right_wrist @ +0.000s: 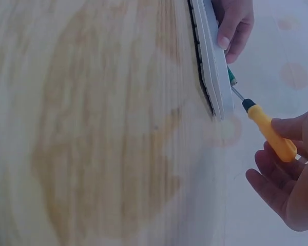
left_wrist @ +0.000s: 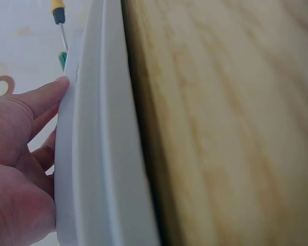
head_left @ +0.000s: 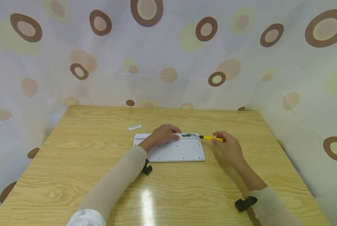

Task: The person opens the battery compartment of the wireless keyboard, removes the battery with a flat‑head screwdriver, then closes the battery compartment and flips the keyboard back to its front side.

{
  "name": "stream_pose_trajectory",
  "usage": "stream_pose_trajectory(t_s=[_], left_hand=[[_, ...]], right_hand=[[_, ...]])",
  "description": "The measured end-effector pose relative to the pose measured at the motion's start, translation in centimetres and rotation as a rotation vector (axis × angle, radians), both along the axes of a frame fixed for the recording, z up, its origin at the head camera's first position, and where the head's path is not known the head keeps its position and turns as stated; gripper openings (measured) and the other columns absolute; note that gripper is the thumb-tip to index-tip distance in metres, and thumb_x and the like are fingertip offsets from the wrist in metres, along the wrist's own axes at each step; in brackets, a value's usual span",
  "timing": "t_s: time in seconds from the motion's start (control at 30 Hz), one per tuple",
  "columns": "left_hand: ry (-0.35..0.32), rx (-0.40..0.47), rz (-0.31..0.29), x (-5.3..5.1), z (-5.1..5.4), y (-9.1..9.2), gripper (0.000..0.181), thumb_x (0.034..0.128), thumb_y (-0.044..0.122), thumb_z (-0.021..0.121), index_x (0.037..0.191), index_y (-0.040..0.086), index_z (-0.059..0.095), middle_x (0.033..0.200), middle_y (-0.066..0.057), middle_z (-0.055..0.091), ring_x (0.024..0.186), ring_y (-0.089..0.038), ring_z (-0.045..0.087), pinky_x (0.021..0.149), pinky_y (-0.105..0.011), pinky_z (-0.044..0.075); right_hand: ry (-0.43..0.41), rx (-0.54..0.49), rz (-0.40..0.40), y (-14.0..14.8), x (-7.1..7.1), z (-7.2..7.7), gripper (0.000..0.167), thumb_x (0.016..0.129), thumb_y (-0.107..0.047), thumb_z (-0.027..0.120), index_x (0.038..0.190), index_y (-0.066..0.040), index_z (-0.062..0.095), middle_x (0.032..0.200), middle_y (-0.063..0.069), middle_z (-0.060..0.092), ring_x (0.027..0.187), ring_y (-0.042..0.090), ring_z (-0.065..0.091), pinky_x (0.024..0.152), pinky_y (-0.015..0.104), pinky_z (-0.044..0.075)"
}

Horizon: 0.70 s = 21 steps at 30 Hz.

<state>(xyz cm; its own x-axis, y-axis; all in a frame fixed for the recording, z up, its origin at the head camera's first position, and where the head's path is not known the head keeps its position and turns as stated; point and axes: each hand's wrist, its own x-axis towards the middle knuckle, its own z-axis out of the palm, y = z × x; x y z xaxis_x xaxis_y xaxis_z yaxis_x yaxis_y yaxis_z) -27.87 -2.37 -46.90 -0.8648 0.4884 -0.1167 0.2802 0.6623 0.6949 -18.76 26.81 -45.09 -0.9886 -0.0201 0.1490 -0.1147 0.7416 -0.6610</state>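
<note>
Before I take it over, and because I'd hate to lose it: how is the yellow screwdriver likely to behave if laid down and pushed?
The screwdriver may well roll, since its yellow handle looks rounded. Its slim metal shaft looks straight, so it should stay stiff. It is probably light, with so thin a shaft.

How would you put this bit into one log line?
left grip: touches upside-down keyboard | right grip: holds yellow screwdriver | tip: by green battery | small white strip: on table
</note>
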Motion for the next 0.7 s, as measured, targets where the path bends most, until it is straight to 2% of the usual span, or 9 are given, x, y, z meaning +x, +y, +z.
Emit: stream_pose_trajectory(t_s=[0.1, 0.3, 0.5, 0.7], left_hand=[[0.002, -0.004, 0.001, 0.0, 0.0, 0.0, 0.031, 0.0955, 0.037, 0.070, 0.125, 0.029, 0.071, 0.122, 0.004, 0.068, 0.107, -0.015, 0.061, 0.092, -0.041, 0.046], [0.011, -0.004, 0.000, 0.0, -0.1, 0.0, 0.031, 0.0955, 0.036, 0.070, 0.125, 0.029, 0.071, 0.122, 0.004, 0.068, 0.106, -0.015, 0.061, 0.090, -0.041, 0.046], [0.011, 0.000, -0.002, 0.0, -0.2, 0.0, 0.031, 0.0955, 0.037, 0.069, 0.126, 0.029, 0.070, 0.122, 0.005, 0.068, 0.107, -0.016, 0.062, 0.091, -0.042, 0.047], [0.015, 0.006, -0.001, -0.1, -0.3, -0.1, 0.031, 0.0952, 0.037, 0.070, 0.125, 0.030, 0.071, 0.122, 0.005, 0.068, 0.104, -0.015, 0.061, 0.089, -0.040, 0.046]], right_hand=[[-0.028, 0.130, 0.033, -0.1, 0.4, 0.3, 0.031, 0.098, -0.028, 0.067, 0.124, -0.010, 0.066, 0.115, 0.014, 0.069, 0.099, 0.030, 0.063, 0.077, 0.039, 0.050], [-0.096, 0.276, 0.107, -0.6, 1.0, 0.5, 0.031, 0.096, -0.025, 0.068, 0.124, -0.011, 0.066, 0.106, 0.009, 0.070, 0.087, 0.023, 0.063, 0.063, 0.030, 0.047], [-0.105, 0.295, 0.166, -1.0, 1.2, 0.4, 0.037, 0.096, -0.021, 0.068, 0.131, -0.008, 0.065, 0.104, 0.008, 0.069, 0.080, 0.018, 0.060, 0.058, 0.029, 0.044], [-0.018, 0.263, 0.175, -0.6, 1.5, 0.2, 0.037, 0.098, -0.016, 0.065, 0.133, -0.004, 0.064, 0.102, 0.011, 0.066, 0.075, 0.017, 0.051, 0.057, 0.027, 0.041]])
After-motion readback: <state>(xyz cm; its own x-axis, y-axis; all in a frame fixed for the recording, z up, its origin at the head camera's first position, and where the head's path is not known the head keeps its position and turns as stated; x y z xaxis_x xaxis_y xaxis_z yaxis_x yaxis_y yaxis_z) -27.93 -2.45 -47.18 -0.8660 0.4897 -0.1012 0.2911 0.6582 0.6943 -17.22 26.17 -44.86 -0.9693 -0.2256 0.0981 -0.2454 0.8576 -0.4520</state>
